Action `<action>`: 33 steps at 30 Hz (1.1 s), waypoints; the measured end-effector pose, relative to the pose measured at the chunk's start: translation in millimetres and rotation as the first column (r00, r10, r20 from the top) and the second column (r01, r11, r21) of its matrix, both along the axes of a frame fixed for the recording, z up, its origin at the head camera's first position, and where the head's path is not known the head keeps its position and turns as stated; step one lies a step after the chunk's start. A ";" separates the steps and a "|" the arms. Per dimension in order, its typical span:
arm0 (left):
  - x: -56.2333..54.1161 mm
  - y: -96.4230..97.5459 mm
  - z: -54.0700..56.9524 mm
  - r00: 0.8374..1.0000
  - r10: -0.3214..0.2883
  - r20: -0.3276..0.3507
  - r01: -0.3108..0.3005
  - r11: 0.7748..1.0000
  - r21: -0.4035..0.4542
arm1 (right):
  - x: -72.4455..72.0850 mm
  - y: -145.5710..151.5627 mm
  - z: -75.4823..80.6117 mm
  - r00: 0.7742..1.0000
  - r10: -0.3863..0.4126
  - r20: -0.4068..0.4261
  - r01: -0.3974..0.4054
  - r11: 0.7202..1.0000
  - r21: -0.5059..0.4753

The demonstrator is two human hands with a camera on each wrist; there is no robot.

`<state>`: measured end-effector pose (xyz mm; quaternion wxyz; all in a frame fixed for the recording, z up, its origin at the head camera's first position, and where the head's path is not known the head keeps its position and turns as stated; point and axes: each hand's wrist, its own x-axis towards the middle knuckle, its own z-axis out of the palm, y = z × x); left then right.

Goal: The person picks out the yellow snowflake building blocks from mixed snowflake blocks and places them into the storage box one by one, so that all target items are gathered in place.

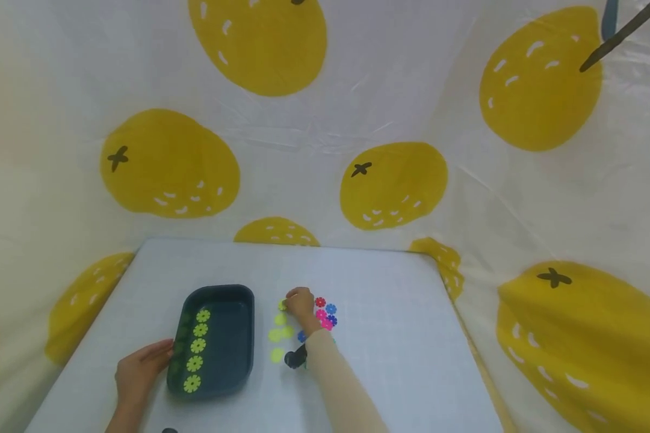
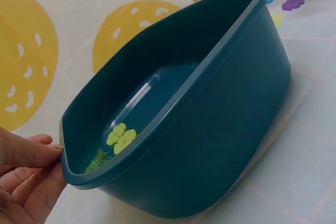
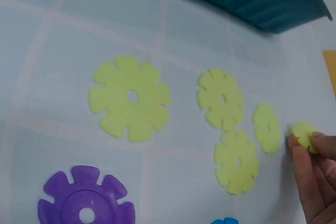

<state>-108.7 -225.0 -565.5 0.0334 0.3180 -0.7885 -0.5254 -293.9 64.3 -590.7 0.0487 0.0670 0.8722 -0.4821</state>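
Two grips confirmed

Left hand (image 1: 143, 365): thumb and fingers clamped on the rim of the teal basin (image 1: 230, 337), toward the left edge of the table (image 1: 401, 337). Five yellow-green flower discs (image 1: 197, 345) line its left side. Four loose yellow-green discs (image 3: 128, 98) lie right of it. Right hand (image 1: 300, 302): fingertips pinch another yellow-green disc (image 3: 302, 131), left of the multicoloured discs (image 1: 326, 323).

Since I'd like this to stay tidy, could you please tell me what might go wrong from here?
The right hand pinches a small yellow-green disc, which might slip out. The left hand holds the tub by its rim, so a tug could shift the row of discs inside.
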 end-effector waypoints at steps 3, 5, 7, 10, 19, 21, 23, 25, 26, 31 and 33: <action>-0.5 -0.8 2.1 1.000 0.008 0.017 -0.009 1.000 0.018 | -4.4 4.7 4.9 0.989 -0.088 0.115 0.106 0.981 -0.165; -1.3 -1.3 2.7 1.000 0.009 0.017 -0.010 0.999 0.032 | -7.1 7.8 6.9 0.973 -0.140 0.181 0.178 0.962 -0.209; -2.3 -1.6 2.3 1.000 0.011 0.021 -0.011 0.999 0.037 | -9.7 10.7 8.6 0.961 -0.179 0.210 0.220 0.957 -0.187; -3.4 -2.0 0.7 1.000 0.014 0.026 -0.015 0.999 0.044 | -13.1 14.6 11.9 0.928 -0.251 0.275 0.321 0.913 -0.252; -4.0 -2.8 -1.4 0.999 0.027 0.027 -0.029 0.998 0.060 | -11.1 17.3 30.9 0.921 -0.228 0.317 0.361 0.807 -0.467; -3.7 -2.8 -0.9 0.999 0.020 0.031 -0.021 0.999 0.041 | -9.9 12.0 39.0 0.929 -0.180 0.323 0.334 0.785 -0.523; -3.2 -3.3 -0.3 1.000 0.016 0.025 -0.017 0.999 0.034 | -8.5 4.0 48.0 0.939 -0.130 0.319 0.303 0.752 -0.585; -2.8 -3.1 0.2 1.000 0.016 0.019 -0.016 0.999 0.031 | -5.1 -7.1 58.2 0.951 -0.087 0.298 0.264 0.732 -0.628; -2.6 -3.0 0.1 1.000 0.015 0.019 -0.016 0.999 0.030 | -3.2 -13.5 63.3 0.956 -0.069 0.285 0.244 0.726 -0.643; -2.1 -2.5 1.4 1.000 0.005 0.020 -0.005 1.000 0.016 | 10.5 -46.9 82.1 0.969 0.034 0.246 0.157 0.685 -0.711; -1.7 -2.1 2.4 1.000 0.002 0.011 -0.002 1.000 0.004 | 18.3 -59.3 84.3 0.968 0.067 0.241 0.129 0.692 -0.710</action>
